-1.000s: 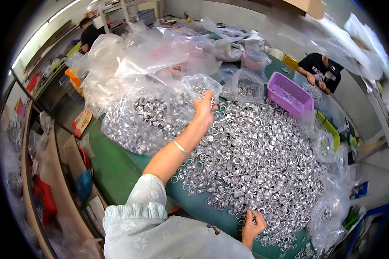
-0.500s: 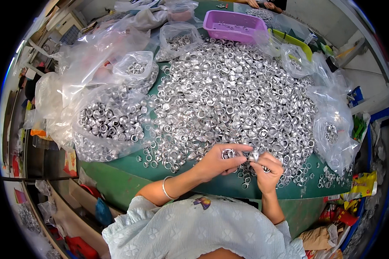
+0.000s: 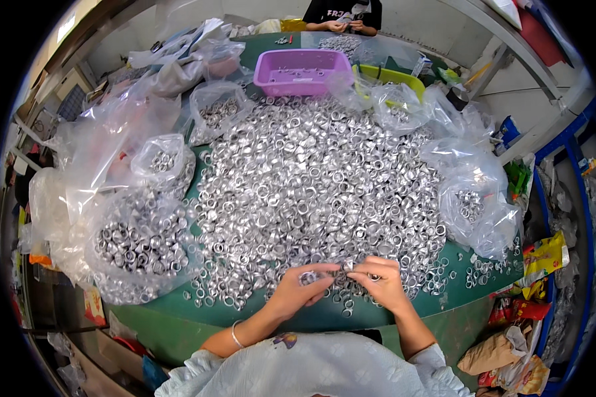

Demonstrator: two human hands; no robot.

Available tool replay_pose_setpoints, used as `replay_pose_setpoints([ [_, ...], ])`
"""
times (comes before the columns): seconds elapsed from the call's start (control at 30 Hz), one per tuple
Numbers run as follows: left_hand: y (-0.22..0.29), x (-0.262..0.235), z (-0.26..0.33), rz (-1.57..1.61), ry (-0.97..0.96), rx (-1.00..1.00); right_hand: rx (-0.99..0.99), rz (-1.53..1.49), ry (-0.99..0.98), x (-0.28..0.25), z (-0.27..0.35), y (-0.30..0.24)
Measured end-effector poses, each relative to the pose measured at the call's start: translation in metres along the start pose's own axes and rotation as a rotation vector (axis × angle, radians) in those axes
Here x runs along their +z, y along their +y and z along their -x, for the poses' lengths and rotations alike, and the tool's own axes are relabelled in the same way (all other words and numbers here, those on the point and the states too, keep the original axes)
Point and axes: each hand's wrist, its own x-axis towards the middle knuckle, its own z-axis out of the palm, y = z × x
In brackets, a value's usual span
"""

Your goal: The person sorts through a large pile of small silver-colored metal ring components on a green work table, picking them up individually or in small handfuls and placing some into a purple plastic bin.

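Near the middle of the table's front edge, I saw the left hand curled round a few rings, its fingertips meeting the right hand's, which pinched one ring just above the pile. That heap covered the table's middle, between a bag by the left edge and a purple tub toward the far edge.

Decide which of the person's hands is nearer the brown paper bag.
Right: the right hand is forward and left of the brown paper bag; the left hand is farther left.
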Motion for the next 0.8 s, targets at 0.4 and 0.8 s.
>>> replay_pose_setpoints([
  [0.4, -0.012, -0.015, -0.006, 0.204, 0.035, -0.068, 0.101, 0.611, 0.403, -0.123, -0.172, 0.059],
  [0.8, -0.032, -0.026, 0.018, 0.485, 0.070, 0.050, 0.559, -0.948, 0.095, -0.042, -0.024, 0.045],
])
